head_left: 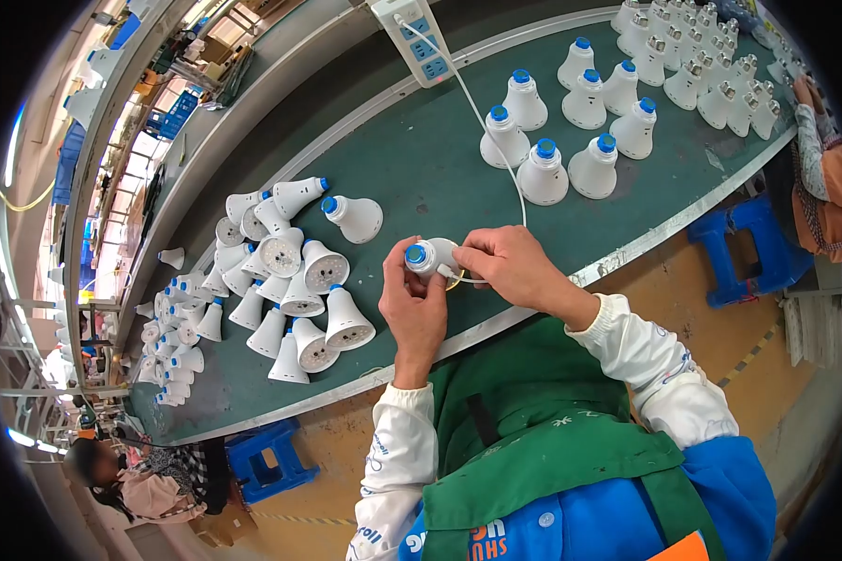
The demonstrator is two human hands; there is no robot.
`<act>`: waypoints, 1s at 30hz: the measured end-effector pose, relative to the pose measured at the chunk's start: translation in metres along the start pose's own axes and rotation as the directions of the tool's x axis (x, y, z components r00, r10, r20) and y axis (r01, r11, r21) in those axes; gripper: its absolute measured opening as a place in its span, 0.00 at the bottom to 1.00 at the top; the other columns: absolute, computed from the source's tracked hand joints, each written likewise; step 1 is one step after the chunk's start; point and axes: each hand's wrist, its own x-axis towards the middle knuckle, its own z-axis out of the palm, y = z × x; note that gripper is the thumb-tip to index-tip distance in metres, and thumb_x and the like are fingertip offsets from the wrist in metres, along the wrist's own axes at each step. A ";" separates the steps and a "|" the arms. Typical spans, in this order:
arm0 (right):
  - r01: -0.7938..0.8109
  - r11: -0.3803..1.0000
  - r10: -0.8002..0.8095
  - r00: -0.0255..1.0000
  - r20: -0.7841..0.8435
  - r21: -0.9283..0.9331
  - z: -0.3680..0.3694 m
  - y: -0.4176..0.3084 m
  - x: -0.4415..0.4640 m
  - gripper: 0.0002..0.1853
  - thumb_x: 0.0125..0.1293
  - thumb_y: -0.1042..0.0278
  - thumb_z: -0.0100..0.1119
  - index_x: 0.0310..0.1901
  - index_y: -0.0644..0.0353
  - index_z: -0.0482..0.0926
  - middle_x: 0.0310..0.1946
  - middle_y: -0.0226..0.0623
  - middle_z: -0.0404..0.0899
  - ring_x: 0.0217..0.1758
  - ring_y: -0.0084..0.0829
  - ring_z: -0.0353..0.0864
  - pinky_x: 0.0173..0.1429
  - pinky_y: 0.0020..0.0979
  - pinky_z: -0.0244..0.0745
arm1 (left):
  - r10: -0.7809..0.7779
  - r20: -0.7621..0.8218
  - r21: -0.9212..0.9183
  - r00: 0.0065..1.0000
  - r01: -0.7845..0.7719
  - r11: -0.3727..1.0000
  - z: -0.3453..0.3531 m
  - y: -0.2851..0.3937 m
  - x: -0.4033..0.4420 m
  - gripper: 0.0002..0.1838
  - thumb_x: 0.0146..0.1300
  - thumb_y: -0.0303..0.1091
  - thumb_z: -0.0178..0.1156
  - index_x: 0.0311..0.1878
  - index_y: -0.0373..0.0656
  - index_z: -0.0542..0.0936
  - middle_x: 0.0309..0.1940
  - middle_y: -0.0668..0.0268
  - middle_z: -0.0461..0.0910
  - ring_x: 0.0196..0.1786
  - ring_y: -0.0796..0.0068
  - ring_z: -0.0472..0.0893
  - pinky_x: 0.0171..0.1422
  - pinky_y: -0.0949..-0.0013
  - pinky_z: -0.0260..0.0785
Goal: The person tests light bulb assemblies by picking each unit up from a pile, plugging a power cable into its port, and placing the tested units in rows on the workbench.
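My left hand (413, 313) is wrapped round a white cone-shaped housing (437, 252) with a blue top, held near the table's front edge. My right hand (510, 266) pinches the end of a white cable (496, 140) against the housing's side. A thin yellow loop shows just below the fingertips. The cable runs up to a white power strip (421, 47) with blue sockets at the back. Beyond my left hand lies a single housing (355, 218) on its side.
A pile of housings (290, 271) lies to the left, more behind it. Several stand upright (543, 173) at the right, with rows of metal-topped ones (711, 70) beyond. Blue stools (744, 248) are below the edge. People sit at the far left (159, 481) and right (828, 187).
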 end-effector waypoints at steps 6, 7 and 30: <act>-0.010 1.000 0.010 1.000 0.019 -0.008 0.001 -0.001 0.000 0.16 0.63 0.60 0.54 0.31 0.67 0.80 0.18 0.34 0.77 0.21 0.21 0.75 0.29 0.25 0.69 | 0.007 -0.030 -0.007 1.000 -0.007 1.000 0.002 0.003 0.000 0.25 0.49 0.15 0.63 0.53 0.41 0.73 0.36 0.70 0.75 0.25 0.87 0.68 0.29 0.80 0.65; -0.018 1.000 0.019 1.000 0.025 -0.018 0.001 -0.001 0.000 0.16 0.63 0.60 0.55 0.32 0.67 0.81 0.18 0.33 0.76 0.21 0.21 0.75 0.29 0.25 0.69 | 0.006 -0.032 -0.008 0.999 -0.007 1.000 0.001 0.004 -0.001 0.25 0.49 0.15 0.63 0.53 0.41 0.73 0.36 0.70 0.75 0.25 0.87 0.68 0.29 0.80 0.65; -0.021 0.999 0.023 0.999 0.042 -0.047 0.002 0.000 -0.004 0.16 0.62 0.57 0.55 0.31 0.64 0.81 0.15 0.32 0.76 0.19 0.22 0.74 0.27 0.26 0.66 | 0.088 -0.052 0.062 0.995 -0.085 0.994 0.002 -0.002 -0.002 0.27 0.49 0.18 0.64 0.55 0.41 0.73 0.33 0.68 0.75 0.24 0.82 0.67 0.28 0.77 0.64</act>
